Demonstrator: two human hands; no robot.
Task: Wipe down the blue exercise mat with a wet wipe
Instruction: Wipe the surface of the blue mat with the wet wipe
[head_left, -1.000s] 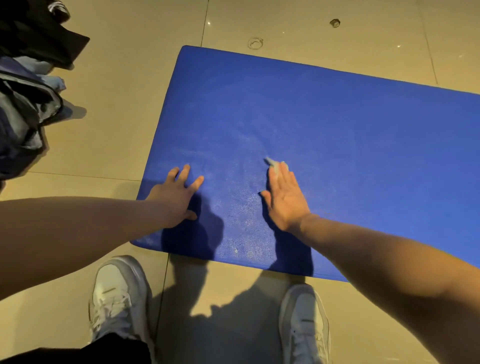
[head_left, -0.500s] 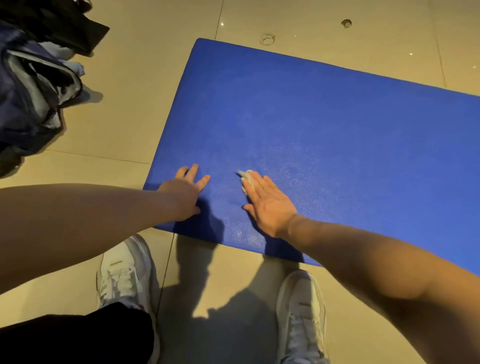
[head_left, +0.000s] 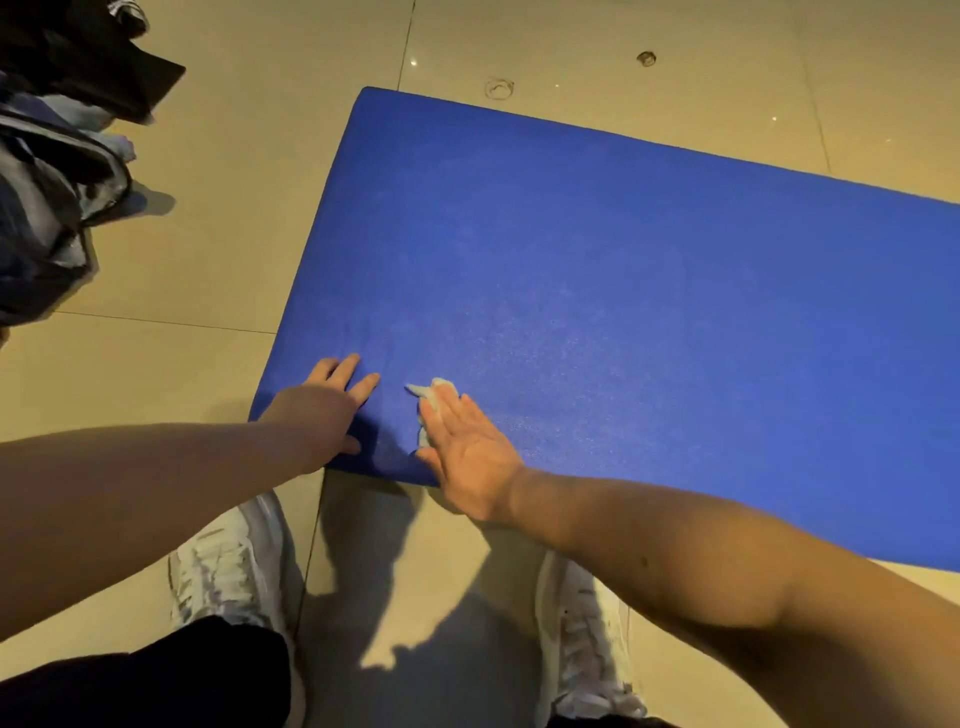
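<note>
The blue exercise mat (head_left: 623, 291) lies flat on a beige tiled floor and runs off the right edge of the view. My left hand (head_left: 322, 410) rests flat on the mat's near left corner, fingers spread, holding nothing. My right hand (head_left: 467, 452) presses flat on a pale wet wipe (head_left: 434, 392) near the mat's front edge. The wipe pokes out beyond the fingertips and beside the thumb. A faintly glistening patch shows on the mat just beyond the wipe.
A heap of dark bags and clothing (head_left: 52, 182) sits on the floor at the far left. My two white sneakers (head_left: 228, 566) (head_left: 582, 639) stand just in front of the mat. Two small round floor fittings (head_left: 498, 89) lie beyond the mat's far edge.
My right hand has slid the wipe leftward and toward the mat's front edge, closer to my left hand. The left hand has stayed on the near corner.
</note>
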